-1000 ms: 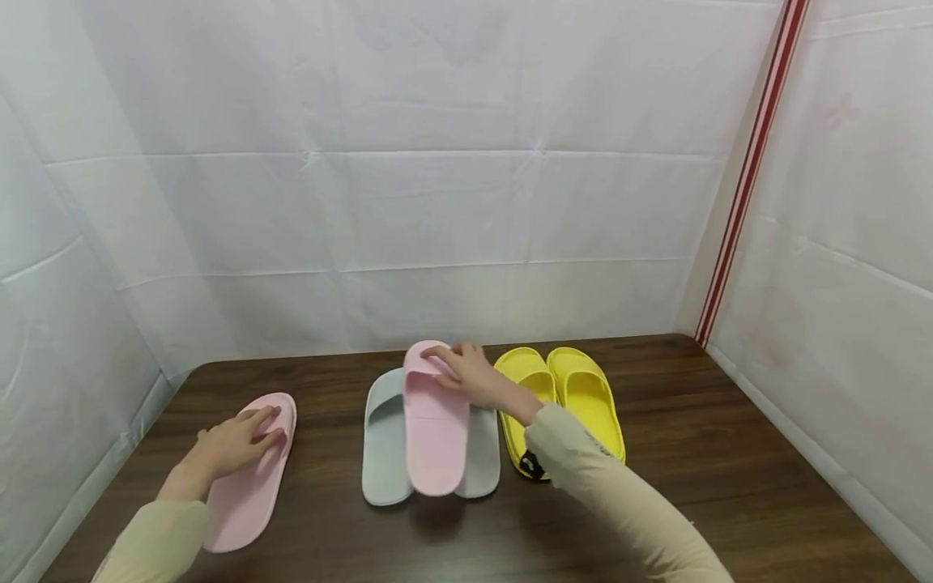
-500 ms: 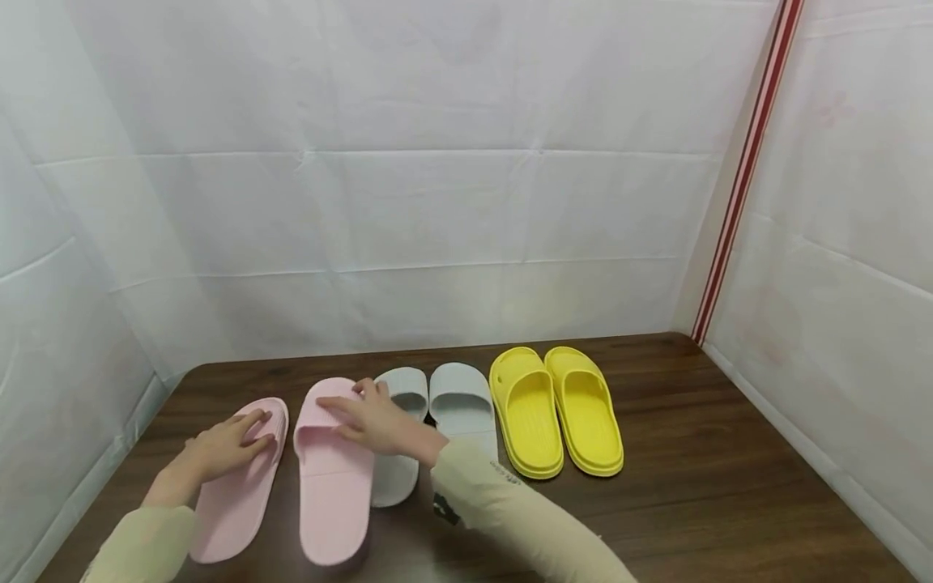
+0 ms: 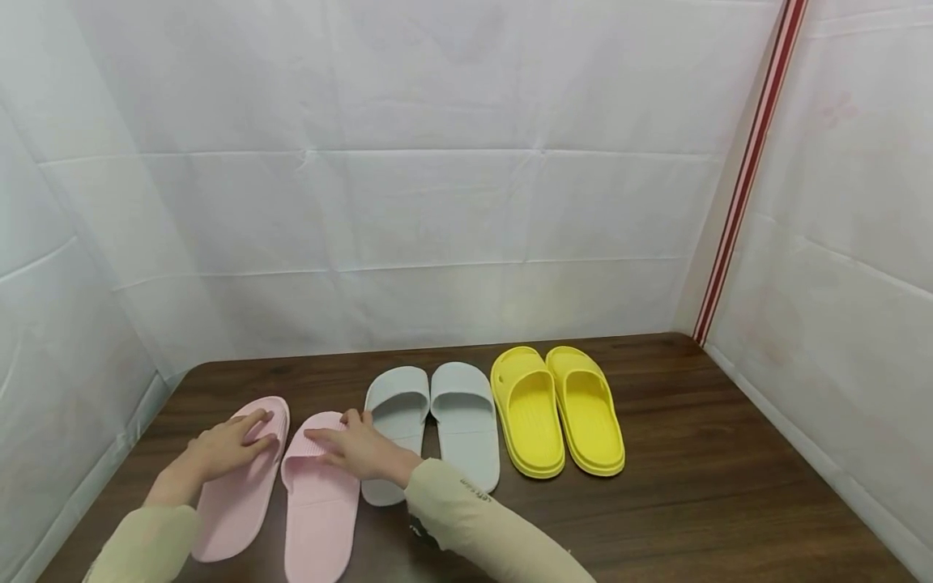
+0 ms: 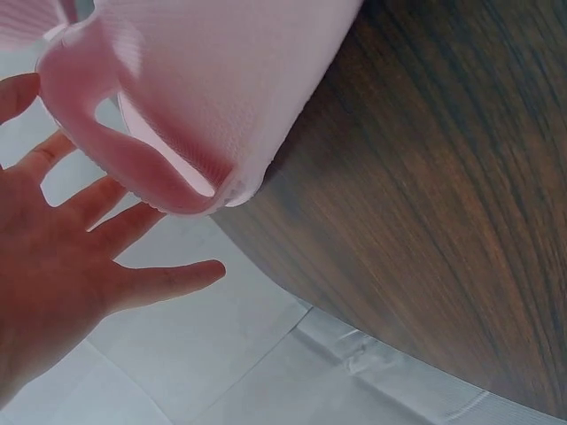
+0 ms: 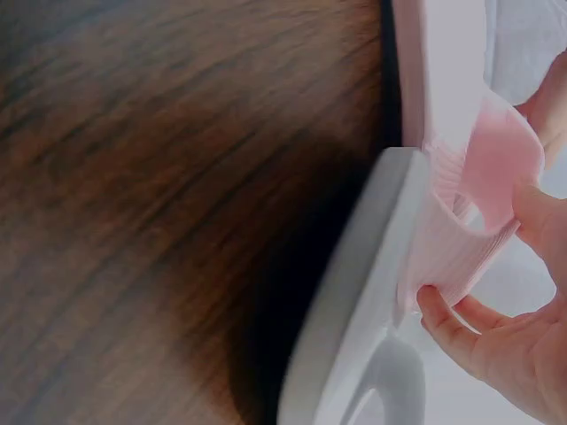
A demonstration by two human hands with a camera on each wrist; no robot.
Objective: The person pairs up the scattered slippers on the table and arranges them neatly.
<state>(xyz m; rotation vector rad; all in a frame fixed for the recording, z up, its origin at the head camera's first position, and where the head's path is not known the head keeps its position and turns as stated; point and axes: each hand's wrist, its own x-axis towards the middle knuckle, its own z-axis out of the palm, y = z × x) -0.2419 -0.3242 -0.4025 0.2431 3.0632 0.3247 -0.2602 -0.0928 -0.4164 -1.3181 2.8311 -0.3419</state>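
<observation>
My left hand [image 3: 222, 447] rests over the strap of the left pink slipper [image 3: 236, 514], which lies on the table at the left. Its fingers look spread and fairly straight in the left wrist view, touching the strap's edge. With my right hand [image 3: 364, 448] I hold the other pink slipper [image 3: 319, 518] by its strap, thumb at the opening and fingertips at the ribbed side, as the right wrist view shows. This slipper sits beside the first, toe pointing away. Whether its sole bears fully on the table, I cannot tell.
Just right of the right hand stands a pair of light grey slippers, the left one [image 3: 394, 417] partly covered by that hand and the right one [image 3: 470, 437] beside it. A yellow pair [image 3: 535, 421] follows on the brown wooden table [image 3: 700, 486]. White cloth [image 3: 437, 210] hangs behind.
The right hand has carried its pink slipper from above the grey pair leftward and nearer to me, beside the other pink slipper. The left hand stays almost where it was.
</observation>
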